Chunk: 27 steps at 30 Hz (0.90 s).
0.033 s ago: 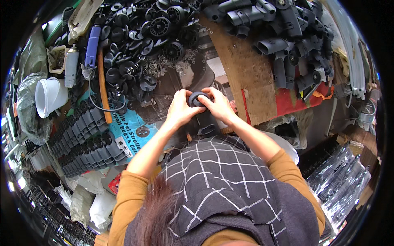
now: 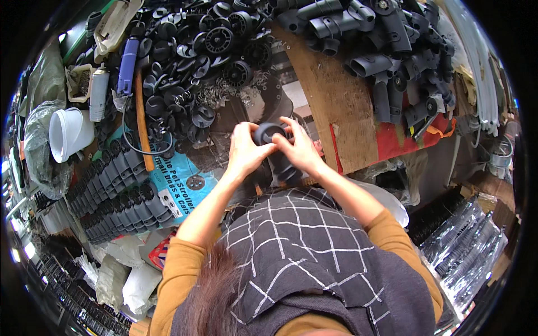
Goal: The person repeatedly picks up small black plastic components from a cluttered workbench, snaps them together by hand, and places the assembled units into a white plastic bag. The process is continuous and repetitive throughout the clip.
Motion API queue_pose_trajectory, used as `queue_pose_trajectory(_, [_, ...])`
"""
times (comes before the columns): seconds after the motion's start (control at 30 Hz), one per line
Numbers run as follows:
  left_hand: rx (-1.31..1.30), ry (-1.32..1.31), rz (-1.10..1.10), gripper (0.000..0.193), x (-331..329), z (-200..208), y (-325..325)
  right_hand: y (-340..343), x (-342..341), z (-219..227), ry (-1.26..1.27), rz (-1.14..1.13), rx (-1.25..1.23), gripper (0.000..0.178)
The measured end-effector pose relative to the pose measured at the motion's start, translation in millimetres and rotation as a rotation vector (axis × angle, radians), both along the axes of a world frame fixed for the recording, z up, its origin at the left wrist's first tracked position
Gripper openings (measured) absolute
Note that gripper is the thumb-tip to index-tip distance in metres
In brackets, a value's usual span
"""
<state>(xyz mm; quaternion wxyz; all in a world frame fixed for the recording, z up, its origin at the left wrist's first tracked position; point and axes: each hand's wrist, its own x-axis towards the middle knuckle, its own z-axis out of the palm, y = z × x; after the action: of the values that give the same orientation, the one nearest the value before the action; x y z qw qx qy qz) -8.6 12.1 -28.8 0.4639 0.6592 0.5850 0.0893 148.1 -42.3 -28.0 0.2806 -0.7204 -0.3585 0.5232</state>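
Note:
Both hands hold a black plastic part just in front of my body. Its round, ring-like end point(image 2: 267, 132) sits between the fingers, and a dark arm point(image 2: 287, 171) of it hangs down toward me. My left hand point(image 2: 246, 150) wraps the round end from the left, with the thumb laid across it. From the other side my right hand point(image 2: 298, 148) presses its thumb against the same end, fingers curled behind. Right behind the hands lie small metal springs point(image 2: 216, 94) and a heap of black plastic discs and wheels point(image 2: 218, 40).
Dark grey tubular joints point(image 2: 386, 56) are heaped at the back right by a brown board point(image 2: 330, 89) and red sheet point(image 2: 395, 137). At left are rows of grey parts point(image 2: 120, 171), a blue printed sheet point(image 2: 188, 179), a wooden handle point(image 2: 142, 117), a purple tool point(image 2: 128, 66), a spray can point(image 2: 98, 92) and a white bucket point(image 2: 70, 134).
The black part has tilted, its round end turning a little left and its lower arm swinging slightly right. My right fingers have shifted on it; both hands keep hold.

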Motion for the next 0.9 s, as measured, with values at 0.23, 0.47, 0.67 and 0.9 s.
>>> queue_pose_trajectory(0.23, [0.194,-0.667,0.190,0.072,8,35,10,-24,-9,62,0.619,-0.057,0.019,0.068])
queue_pose_trajectory(0.47, [-0.284,-0.759,0.346,0.068,12,59,10,-25,-9,79,0.480,-0.020,0.190,0.060])
queue_pose_trajectory(0.67, [-0.431,-1.133,0.616,0.052,19,58,7,-28,-14,80,0.306,0.051,0.237,0.059])
queue_pose_trajectory(0.9, [-0.364,-0.968,0.470,0.053,22,52,-6,3,13,72,-0.546,0.209,0.814,0.041])
